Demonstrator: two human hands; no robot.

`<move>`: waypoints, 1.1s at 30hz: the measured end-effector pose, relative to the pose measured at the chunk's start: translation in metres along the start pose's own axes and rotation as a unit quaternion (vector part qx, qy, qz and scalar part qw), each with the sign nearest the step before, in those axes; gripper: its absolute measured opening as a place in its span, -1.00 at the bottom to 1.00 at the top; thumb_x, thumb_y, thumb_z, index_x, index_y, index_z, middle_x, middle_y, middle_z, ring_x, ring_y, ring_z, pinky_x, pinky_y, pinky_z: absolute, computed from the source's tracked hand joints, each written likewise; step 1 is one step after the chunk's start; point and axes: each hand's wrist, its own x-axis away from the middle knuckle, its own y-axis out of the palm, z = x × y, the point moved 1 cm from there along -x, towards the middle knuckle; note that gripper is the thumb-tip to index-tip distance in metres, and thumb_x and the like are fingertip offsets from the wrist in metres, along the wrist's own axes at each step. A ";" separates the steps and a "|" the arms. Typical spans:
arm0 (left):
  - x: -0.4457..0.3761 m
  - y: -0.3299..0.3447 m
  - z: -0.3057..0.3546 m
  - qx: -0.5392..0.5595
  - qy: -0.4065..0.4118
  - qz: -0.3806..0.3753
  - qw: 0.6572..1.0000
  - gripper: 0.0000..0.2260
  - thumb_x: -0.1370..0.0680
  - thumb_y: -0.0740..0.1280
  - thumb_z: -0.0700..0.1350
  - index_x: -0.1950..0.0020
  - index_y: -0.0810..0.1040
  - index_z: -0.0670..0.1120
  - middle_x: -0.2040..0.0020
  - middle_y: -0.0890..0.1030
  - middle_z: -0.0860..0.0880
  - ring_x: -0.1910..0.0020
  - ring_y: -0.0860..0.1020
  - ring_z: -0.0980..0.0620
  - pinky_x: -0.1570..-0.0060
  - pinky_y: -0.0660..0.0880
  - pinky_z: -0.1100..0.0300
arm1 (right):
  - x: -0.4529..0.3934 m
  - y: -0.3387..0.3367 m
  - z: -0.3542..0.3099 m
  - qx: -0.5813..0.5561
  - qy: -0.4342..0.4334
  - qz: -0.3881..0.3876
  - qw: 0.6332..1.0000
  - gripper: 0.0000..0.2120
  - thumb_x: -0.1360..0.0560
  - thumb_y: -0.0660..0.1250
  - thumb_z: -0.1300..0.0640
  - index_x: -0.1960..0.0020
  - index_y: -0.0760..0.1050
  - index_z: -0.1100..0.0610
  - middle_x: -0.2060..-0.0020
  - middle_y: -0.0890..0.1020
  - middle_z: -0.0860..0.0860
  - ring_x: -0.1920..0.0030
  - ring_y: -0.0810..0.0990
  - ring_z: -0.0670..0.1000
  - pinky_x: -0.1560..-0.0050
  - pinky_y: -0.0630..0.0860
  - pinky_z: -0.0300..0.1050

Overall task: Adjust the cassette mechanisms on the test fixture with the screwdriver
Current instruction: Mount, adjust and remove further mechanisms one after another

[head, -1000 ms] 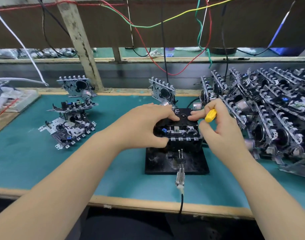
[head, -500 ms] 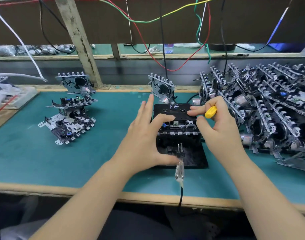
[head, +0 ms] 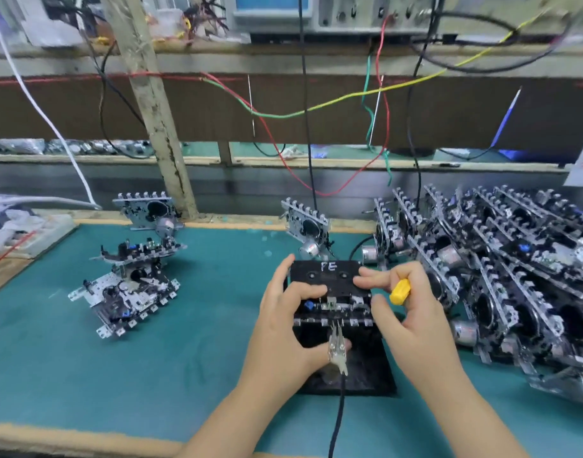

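Two bare forearms enter the view, one from about 7 o'clock and one from about 5 o'clock, each ending in a bare hand. No sleeve, glove, watch, ring or wristband shows on either arm. The left hand (head: 285, 328) has short, unpainted nails on the fingers that show; the right hand (head: 412, 320) has the same plain, trimmed look.

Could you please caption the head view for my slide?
Both hands on the fixture-mounted cassette mechanism; right hand holds yellow screwdriver.
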 end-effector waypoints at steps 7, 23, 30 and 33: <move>-0.009 -0.002 -0.005 0.020 0.025 0.014 0.999 -0.40 -0.23 0.62 0.18 -0.20 0.49 0.39 -0.55 0.03 0.43 -0.53 0.26 0.22 -0.42 0.39 -0.01 | -0.014 -0.006 -0.005 0.049 -0.013 -0.063 0.997 -0.60 -0.53 0.40 0.18 0.17 0.30 -0.28 0.00 0.69 -0.33 -0.23 0.53 -0.37 -0.17 0.41 -0.32; -0.003 -0.004 0.008 0.021 -0.008 0.015 1.000 -0.40 -0.21 0.61 0.15 -0.18 0.48 0.36 -0.54 0.05 0.44 -0.49 0.22 0.37 -0.34 0.34 0.23 | -0.001 -0.004 -0.024 0.006 -0.036 0.034 0.999 -0.57 -0.54 0.04 -0.45 -0.09 0.47 -0.19 0.05 0.70 -0.23 0.20 0.63 -0.12 0.16 0.43 -0.35; -0.003 -0.003 0.009 0.016 -0.013 0.004 1.000 -0.41 -0.24 0.62 0.17 -0.19 0.46 0.37 -0.55 0.02 0.45 -0.49 0.15 0.41 -0.27 0.25 0.35 | -0.005 -0.011 -0.033 -0.071 -0.035 0.089 0.993 -0.70 -0.59 0.05 -0.36 0.06 0.39 -0.19 0.31 0.53 0.03 0.29 0.48 0.02 0.16 0.41 -0.12; -0.004 -0.003 0.007 0.015 -0.015 0.011 1.000 -0.41 -0.21 0.60 0.22 -0.19 0.48 0.36 -0.55 0.04 0.43 -0.49 0.18 0.39 -0.30 0.30 0.24 | -0.006 -0.012 -0.033 -0.060 -0.021 0.072 0.995 -0.80 -0.64 0.07 -0.17 0.09 0.41 -0.19 0.25 0.64 0.01 0.18 0.62 -0.02 0.09 0.46 -0.27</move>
